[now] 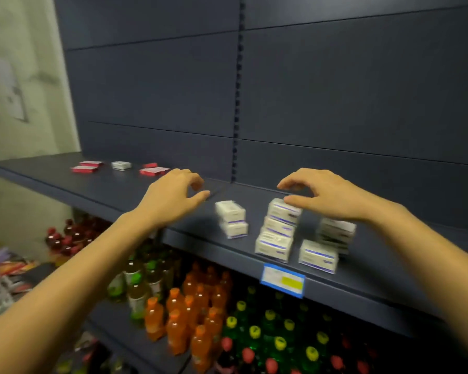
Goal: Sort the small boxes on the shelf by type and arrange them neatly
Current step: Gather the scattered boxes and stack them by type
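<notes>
Head | white boxes [279, 228], purple stripes, blurred | stacked on shelf [114, 191]

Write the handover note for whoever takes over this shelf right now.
Left hand: open, above the shelf, holding nothing.
Right hand: thumb on the top box of the three-high white stack; grip unclear, blurred.
Done: on the right also stand a two-high white stack, a front white box and a back white stack.
To do: red boxes lie loose far left, one stray white box among them; square up stacks.
</notes>
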